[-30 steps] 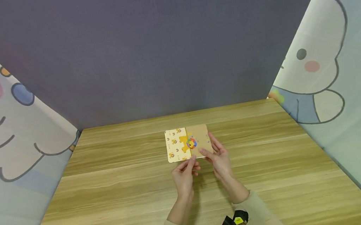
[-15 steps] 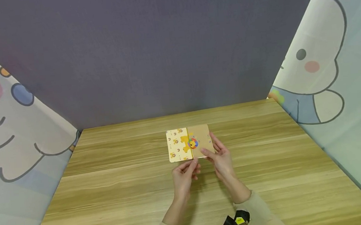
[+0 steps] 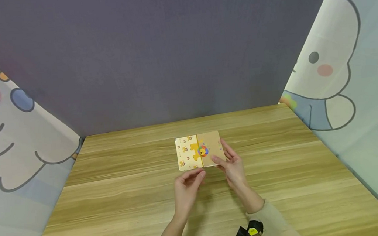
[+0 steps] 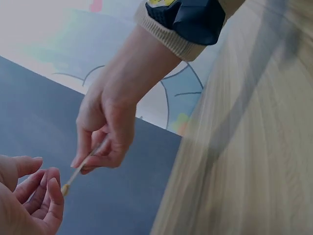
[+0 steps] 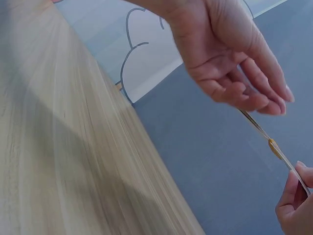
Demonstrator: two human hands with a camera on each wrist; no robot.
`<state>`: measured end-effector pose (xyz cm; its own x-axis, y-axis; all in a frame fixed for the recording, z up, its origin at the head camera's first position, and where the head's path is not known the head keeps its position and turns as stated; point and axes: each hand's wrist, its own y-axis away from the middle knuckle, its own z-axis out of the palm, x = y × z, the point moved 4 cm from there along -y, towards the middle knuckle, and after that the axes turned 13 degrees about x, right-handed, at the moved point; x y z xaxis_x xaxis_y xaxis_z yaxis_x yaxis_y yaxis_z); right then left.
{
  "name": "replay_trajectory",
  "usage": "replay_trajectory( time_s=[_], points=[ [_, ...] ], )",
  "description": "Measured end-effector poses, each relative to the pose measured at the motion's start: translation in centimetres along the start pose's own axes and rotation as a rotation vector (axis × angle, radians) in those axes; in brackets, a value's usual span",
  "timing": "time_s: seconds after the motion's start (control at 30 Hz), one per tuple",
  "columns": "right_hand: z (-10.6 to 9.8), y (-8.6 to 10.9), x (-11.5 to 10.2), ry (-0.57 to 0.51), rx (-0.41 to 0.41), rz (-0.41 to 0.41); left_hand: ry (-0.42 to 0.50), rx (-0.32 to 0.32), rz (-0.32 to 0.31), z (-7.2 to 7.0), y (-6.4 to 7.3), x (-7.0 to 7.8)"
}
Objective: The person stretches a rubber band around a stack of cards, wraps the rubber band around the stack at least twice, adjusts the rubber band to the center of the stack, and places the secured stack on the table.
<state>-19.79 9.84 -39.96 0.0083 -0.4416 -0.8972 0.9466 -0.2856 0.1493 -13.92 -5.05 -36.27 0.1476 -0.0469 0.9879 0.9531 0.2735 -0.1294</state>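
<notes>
A thin booklet is held above the table, its left half cream with small printed figures, its right half tan. A yellow lion with a multicoloured mane spans the middle. My right hand pinches the lower right corner, thumb on top and fingers beneath. Just below the booklet's near edge is my left hand, fingers loosely bent and gripping nothing. In the left wrist view, the left hand has its thumb apart from its fingers. The right wrist view shows the booklet edge-on; whether the left fingertips touch it, I cannot tell.
Beneath the hands lies a wood-grain table. A dark grey panel rises at its back edge, and cartoon-printed sheets hang at both sides. A black device is strapped at the right wrist.
My left hand has come off the booklet's lower edge and moved down and left. The right hand keeps its grip, and the booklet has shifted slightly right.
</notes>
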Motion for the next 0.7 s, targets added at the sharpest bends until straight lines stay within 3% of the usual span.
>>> replay_trajectory(
  time_s=[0.2,0.47,0.6,0.7],
  points=[
    [-0.5,0.0,0.0,0.004,0.008,0.003,-0.049,0.035,0.109,-0.9,-0.7,1.0],
    [-1.1,0.0,0.0,-0.014,-0.005,0.020,-0.095,0.126,0.236,-2.4,-2.4,1.3],
    [-1.2,0.1,-0.2,-0.023,-0.004,0.020,-0.102,0.173,0.268,-3.0,-3.1,1.0],
    [-1.3,0.1,-0.3,-0.022,-0.004,0.019,-0.113,0.186,0.258,-3.2,-3.5,0.6]
  ],
)
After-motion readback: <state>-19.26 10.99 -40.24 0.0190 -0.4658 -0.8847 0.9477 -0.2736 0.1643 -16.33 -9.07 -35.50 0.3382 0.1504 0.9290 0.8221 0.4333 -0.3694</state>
